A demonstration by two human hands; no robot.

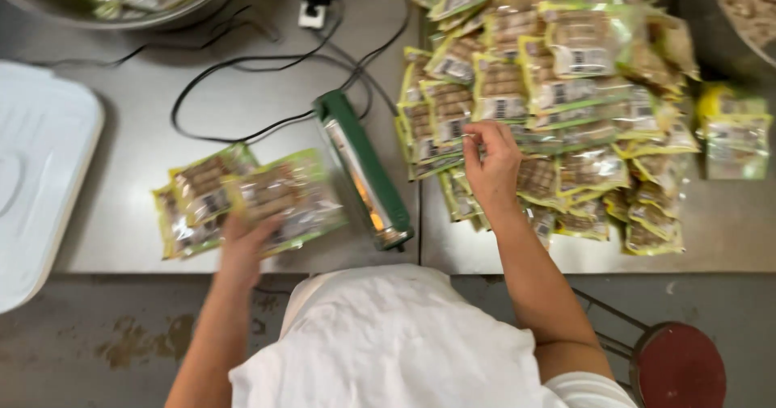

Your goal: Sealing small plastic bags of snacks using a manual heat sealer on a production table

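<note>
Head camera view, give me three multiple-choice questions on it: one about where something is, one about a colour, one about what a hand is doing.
1. Where does the green heat sealer lie?
A. between the small pile and the big pile of packets
B. on the stool
C. inside the metal bowl

2. What colour is the stool seat?
A. blue
B. red
C. white

3. What is the left hand doing?
A. holding the cable
B. hanging off the table
C. resting on the small pile of packets

Answers: 1 A, it sits between the small pile and the big pile. 2 B, the round seat is red. 3 C, its fingers lie on the packets.
</note>
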